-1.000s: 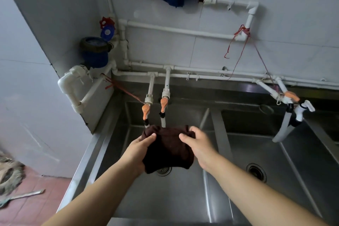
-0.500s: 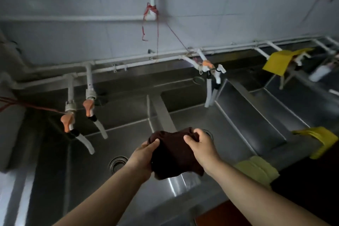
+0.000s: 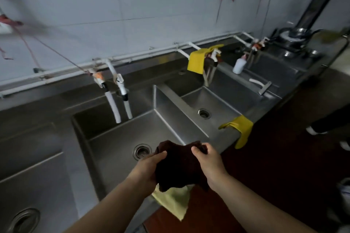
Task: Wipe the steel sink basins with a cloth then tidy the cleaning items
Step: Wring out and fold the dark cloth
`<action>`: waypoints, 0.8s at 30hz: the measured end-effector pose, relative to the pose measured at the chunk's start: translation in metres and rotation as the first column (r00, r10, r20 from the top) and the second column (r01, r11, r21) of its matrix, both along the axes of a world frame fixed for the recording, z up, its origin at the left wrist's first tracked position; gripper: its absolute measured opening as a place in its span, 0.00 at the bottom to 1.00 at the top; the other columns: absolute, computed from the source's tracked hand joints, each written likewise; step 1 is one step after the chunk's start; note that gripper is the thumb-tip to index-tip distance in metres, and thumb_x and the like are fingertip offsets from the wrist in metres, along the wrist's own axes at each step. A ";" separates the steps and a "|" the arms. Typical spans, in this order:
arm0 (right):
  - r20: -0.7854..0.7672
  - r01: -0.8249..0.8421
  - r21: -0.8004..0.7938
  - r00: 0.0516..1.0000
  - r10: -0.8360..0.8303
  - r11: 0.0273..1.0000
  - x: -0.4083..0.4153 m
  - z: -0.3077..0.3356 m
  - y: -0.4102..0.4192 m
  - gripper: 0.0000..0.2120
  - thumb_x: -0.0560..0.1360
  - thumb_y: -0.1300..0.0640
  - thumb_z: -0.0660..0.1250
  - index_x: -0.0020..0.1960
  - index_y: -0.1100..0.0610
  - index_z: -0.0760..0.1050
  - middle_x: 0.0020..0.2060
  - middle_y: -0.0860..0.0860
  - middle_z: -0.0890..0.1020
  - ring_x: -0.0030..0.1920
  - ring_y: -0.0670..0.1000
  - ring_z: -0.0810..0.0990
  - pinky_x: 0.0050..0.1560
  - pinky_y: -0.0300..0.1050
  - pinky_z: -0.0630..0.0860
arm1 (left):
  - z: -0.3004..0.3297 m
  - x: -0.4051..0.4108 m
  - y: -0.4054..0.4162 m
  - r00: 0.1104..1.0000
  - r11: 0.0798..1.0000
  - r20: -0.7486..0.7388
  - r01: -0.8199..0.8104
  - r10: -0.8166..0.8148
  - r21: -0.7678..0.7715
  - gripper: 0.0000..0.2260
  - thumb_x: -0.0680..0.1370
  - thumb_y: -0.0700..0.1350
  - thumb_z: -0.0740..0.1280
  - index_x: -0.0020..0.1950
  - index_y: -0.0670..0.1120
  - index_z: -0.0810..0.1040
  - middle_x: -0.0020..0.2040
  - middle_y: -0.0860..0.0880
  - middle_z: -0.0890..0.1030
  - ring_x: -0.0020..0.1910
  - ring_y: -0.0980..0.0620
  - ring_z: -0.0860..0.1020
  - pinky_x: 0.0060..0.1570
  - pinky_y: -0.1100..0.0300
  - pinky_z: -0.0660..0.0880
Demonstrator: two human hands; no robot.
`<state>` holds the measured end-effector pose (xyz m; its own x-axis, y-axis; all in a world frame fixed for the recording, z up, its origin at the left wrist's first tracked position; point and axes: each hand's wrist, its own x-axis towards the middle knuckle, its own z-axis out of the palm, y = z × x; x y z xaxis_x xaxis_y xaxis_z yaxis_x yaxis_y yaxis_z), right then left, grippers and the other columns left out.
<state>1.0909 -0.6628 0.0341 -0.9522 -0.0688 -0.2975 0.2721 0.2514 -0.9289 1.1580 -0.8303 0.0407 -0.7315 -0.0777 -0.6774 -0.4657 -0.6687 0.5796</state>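
View swung right, hands (image 3: 181,166) gripping dark cloth (image 3: 180,166), fingers hidden

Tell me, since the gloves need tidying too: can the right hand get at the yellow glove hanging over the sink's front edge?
Probably not yet. The right hand and left hand both grip the dark cloth. The yellow glove hangs uncovered farther right, so it's a clear stretch once freed.

Steel sink unit (image 3: 227,134): yellow glove (image 3: 241,128) draped over its front rim, pale cloth (image 3: 174,202) probably too.

Commercial kitchen: steel sink basins (image 3: 170,119), taps (image 3: 121,89)
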 end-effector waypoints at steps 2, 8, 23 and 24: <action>-0.004 0.027 -0.012 1.000 -0.027 1.000 -0.027 0.003 0.039 0.04 0.75 0.54 0.68 0.46 0.54 0.76 0.43 0.55 0.81 0.44 0.52 0.81 0.41 0.45 0.79 | 0.002 -0.028 0.039 0.999 0.999 -0.020 0.031 -0.031 -0.012 0.10 0.75 0.38 0.68 0.55 0.38 0.77 0.46 0.38 0.84 0.44 0.40 0.83 0.36 0.54 0.79; 0.068 0.142 -0.102 0.988 -0.136 0.985 -0.093 0.008 0.137 0.09 0.74 0.53 0.70 0.52 0.53 0.76 0.47 0.54 0.81 0.48 0.53 0.81 0.48 0.51 0.80 | 0.011 -0.106 0.135 0.996 0.996 0.031 0.084 -0.085 0.018 0.06 0.77 0.35 0.64 0.52 0.38 0.76 0.36 0.39 0.84 0.33 0.43 0.83 0.24 0.56 0.77; 0.138 0.306 -0.141 0.948 -0.287 0.942 -0.280 0.028 0.283 0.23 0.73 0.67 0.68 0.59 0.45 0.67 0.51 0.48 0.78 0.50 0.52 0.80 0.41 0.47 0.80 | 0.016 -0.333 0.266 0.962 0.971 -0.130 0.238 -0.241 -0.038 0.13 0.78 0.32 0.61 0.57 0.46 0.77 0.56 0.40 0.78 0.50 0.43 0.81 0.35 0.57 0.80; 0.125 0.301 -0.139 0.950 -0.284 0.944 -0.291 0.029 0.291 0.24 0.73 0.68 0.67 0.58 0.43 0.68 0.51 0.48 0.77 0.50 0.52 0.80 0.42 0.48 0.80 | 0.017 -0.347 0.274 0.956 0.965 -0.131 0.257 -0.262 -0.054 0.14 0.77 0.32 0.61 0.58 0.46 0.77 0.56 0.40 0.78 0.50 0.44 0.81 0.36 0.56 0.80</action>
